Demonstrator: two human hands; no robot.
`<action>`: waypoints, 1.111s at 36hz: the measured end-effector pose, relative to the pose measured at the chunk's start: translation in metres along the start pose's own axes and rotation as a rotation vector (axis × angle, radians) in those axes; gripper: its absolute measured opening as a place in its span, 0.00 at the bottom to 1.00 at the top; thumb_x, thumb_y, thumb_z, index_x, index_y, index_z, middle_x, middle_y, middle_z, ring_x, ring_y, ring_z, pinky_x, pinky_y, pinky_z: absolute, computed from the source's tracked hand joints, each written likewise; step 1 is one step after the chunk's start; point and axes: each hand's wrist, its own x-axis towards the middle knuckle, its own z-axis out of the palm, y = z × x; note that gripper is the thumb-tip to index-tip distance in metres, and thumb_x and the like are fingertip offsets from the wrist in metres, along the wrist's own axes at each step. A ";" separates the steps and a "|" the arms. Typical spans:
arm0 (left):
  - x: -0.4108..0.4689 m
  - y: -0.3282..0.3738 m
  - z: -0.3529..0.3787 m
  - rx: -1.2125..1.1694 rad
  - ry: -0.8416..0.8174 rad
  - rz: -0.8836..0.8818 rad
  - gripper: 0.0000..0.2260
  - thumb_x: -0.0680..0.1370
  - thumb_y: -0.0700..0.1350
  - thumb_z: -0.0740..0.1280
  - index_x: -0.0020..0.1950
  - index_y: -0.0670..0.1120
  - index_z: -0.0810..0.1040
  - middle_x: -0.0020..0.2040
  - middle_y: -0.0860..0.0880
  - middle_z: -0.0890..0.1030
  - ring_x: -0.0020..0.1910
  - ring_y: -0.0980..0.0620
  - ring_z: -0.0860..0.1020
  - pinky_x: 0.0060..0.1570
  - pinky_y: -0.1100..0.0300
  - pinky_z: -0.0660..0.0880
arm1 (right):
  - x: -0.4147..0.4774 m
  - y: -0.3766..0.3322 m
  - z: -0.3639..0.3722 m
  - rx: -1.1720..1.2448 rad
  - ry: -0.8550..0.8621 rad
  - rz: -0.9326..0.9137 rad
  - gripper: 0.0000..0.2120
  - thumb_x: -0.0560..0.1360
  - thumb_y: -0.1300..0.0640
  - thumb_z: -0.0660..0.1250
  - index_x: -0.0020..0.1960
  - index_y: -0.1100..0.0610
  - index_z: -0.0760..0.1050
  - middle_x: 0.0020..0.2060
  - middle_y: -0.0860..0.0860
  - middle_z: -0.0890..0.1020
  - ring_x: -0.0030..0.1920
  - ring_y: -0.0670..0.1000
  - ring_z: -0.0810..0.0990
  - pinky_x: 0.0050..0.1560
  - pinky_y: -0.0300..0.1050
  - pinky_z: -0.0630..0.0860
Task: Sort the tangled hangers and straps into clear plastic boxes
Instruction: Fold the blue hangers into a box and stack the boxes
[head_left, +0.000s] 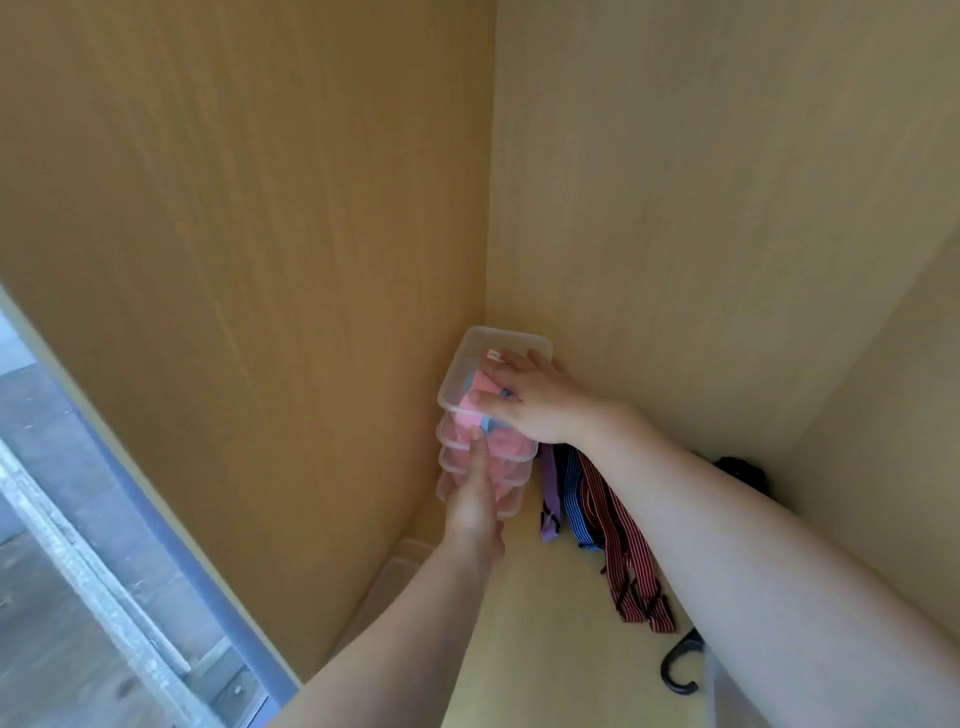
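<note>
Two hands (470, 506) (535, 402) on stacked clear boxes (470, 343), striped straps (631, 540) just beside.

clear boxes (485, 457), red-striped strap (623, 540), blue-striped strap (574, 499), purple strap (550, 499)

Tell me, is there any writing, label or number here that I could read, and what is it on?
Small red-and-white sticker on the top clear plastic box, just beside the right hand: print too blurred to read.
No other words, numbers or signs show anywhere in the view.
</note>
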 end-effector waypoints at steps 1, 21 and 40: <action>0.003 0.003 0.000 0.019 0.009 -0.002 0.54 0.49 0.82 0.66 0.70 0.56 0.68 0.63 0.54 0.79 0.60 0.51 0.78 0.66 0.50 0.68 | 0.004 -0.001 0.000 -0.002 0.005 0.008 0.31 0.80 0.35 0.49 0.79 0.46 0.49 0.79 0.47 0.49 0.78 0.58 0.45 0.76 0.57 0.44; 0.000 0.037 -0.010 0.864 0.365 0.837 0.14 0.75 0.43 0.66 0.59 0.42 0.71 0.56 0.44 0.72 0.57 0.43 0.72 0.58 0.56 0.68 | 0.039 0.010 0.002 0.138 0.104 -0.039 0.23 0.82 0.49 0.55 0.76 0.50 0.61 0.78 0.54 0.57 0.76 0.61 0.53 0.74 0.56 0.52; 0.034 0.108 0.048 1.872 -0.113 1.008 0.31 0.70 0.50 0.47 0.71 0.50 0.71 0.75 0.51 0.67 0.73 0.51 0.63 0.71 0.56 0.56 | 0.026 0.100 0.036 0.440 0.589 -0.065 0.20 0.74 0.72 0.62 0.65 0.64 0.75 0.67 0.56 0.73 0.67 0.54 0.73 0.67 0.28 0.59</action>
